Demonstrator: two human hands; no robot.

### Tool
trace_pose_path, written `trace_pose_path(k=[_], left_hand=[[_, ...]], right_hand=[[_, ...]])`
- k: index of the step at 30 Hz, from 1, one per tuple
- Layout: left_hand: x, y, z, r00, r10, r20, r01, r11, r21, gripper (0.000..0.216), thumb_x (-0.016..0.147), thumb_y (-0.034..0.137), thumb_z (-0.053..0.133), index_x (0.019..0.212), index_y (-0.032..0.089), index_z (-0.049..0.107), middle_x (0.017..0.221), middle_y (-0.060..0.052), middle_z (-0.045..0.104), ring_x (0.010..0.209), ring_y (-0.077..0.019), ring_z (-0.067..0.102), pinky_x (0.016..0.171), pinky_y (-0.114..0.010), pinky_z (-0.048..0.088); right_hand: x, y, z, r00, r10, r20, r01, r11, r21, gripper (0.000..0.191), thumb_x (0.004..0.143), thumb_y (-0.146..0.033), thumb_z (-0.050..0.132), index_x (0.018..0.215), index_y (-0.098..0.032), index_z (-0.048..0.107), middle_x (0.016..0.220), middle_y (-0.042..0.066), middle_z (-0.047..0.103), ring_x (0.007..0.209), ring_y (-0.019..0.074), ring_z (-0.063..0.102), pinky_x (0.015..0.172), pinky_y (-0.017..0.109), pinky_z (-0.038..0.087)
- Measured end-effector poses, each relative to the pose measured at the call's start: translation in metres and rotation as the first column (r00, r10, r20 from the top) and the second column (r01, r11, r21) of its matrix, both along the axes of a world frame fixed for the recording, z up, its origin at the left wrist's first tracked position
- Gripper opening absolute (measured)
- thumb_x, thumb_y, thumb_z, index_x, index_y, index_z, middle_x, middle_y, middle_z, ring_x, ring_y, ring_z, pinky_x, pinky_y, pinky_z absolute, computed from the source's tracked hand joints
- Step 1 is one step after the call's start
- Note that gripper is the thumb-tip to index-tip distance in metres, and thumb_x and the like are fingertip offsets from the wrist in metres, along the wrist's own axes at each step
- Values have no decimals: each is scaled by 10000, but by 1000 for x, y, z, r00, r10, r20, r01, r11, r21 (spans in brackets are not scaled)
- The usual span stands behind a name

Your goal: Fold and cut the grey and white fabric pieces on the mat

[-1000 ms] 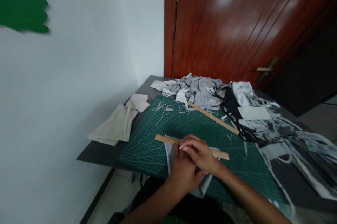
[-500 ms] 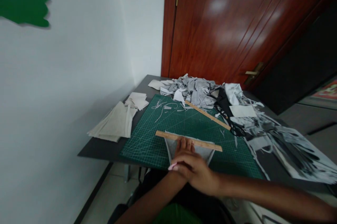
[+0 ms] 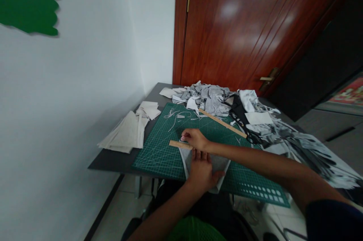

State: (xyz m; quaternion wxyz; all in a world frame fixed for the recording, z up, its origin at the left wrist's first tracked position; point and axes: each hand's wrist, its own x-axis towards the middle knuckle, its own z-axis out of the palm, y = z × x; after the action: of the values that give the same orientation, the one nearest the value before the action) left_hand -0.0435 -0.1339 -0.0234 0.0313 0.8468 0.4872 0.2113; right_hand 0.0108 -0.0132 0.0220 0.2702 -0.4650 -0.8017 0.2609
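Lying on the green gridded cutting mat (image 3: 159, 158), the grey triangular fabric piece (image 3: 221, 163) is pinned flat under the spread left hand (image 3: 202, 169), seemingly against slipping, while the short wooden ruler (image 3: 176, 144) along its top edge is steadied by the curled right hand (image 3: 194, 139), whose grasp cannot be made out.

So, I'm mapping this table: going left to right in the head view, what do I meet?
Folded beige cloth stack → left hand on grey fabric → white fabric square → grey strip pile.
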Motion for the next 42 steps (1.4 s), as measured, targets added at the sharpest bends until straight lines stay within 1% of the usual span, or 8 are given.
trace_pose_path(k=[3, 7, 14, 22, 26, 28, 36, 42], left_hand=[[0, 0, 0, 1000, 2, -11, -2, 1000, 1, 890, 860, 727, 554, 1423, 37, 570, 1475, -244, 539, 1433, -417, 404, 1224, -551, 255], [1, -1, 0, 1000, 5, -8, -5, 1000, -8, 832, 851, 710, 581, 1393, 79, 601, 1434, -232, 578, 1399, -423, 444, 1198, -577, 280], [1, -2, 0, 1000, -1, 6, 1, 1000, 13, 806, 879, 703, 542, 1367, 66, 621, 1375, -237, 615, 1335, -420, 499, 1168, -564, 321], [1, -2, 6, 1000, 8, 19, -8, 1000, -13, 820, 877, 695, 564, 1349, 28, 630, 1370, -258, 618, 1336, -413, 515, 1176, -556, 313], [0, -1, 5, 1000, -2, 22, 2, 1000, 0, 784, 876, 692, 575, 1356, 75, 630, 1389, -233, 614, 1356, -399, 499, 1190, -566, 293], [1, -1, 3, 1000, 0, 26, 0, 1000, 2, 772, 861, 692, 602, 1341, 88, 640, 1381, -227, 622, 1360, -407, 495, 1187, -590, 285], [2, 0, 1, 1000, 22, 11, -23, 999, 25, 894, 833, 741, 606, 1342, 8, 624, 1417, -279, 575, 1441, -441, 392, 1205, -580, 271], [3, 0, 0, 999, 35, 7, -36, 999, 39, 896, 826, 779, 575, 1352, 56, 632, 1412, -247, 593, 1422, -428, 422, 1200, -586, 283]], right_hand=[[0, -2, -4, 999, 12, 32, -12, 1000, 3, 117, 860, -85, 684, 812, -185, 717, 746, -17, 718, 697, 142, 635, 628, 233, 428], [0, -2, -6, 997, 44, 69, -45, 999, 20, 102, 873, -120, 691, 808, -188, 729, 747, -15, 721, 700, 146, 626, 641, 238, 418], [-2, -3, -2, 986, 120, 117, -130, 989, 77, 185, 888, -58, 624, 814, -194, 726, 825, 2, 740, 775, 158, 648, 722, 251, 439], [3, -5, 1, 967, 168, 193, -194, 973, 124, 211, 860, -21, 591, 803, -191, 702, 836, 23, 731, 808, 175, 656, 734, 261, 439], [11, -5, 4, 952, 199, 233, -233, 964, 127, 198, 844, -26, 600, 792, -193, 691, 813, 18, 713, 778, 173, 639, 717, 262, 434], [15, -6, 5, 946, 204, 251, -240, 963, 124, 191, 845, -28, 599, 791, -187, 688, 797, 20, 702, 746, 169, 625, 692, 259, 425], [34, -6, 2, 936, 189, 295, -231, 966, 116, 174, 843, -29, 617, 772, -179, 669, 764, 0, 667, 693, 146, 593, 647, 233, 394], [35, -6, -4, 939, 167, 299, -216, 966, 138, 113, 905, -103, 612, 844, -180, 668, 789, 14, 672, 703, 150, 585, 642, 238, 391]])
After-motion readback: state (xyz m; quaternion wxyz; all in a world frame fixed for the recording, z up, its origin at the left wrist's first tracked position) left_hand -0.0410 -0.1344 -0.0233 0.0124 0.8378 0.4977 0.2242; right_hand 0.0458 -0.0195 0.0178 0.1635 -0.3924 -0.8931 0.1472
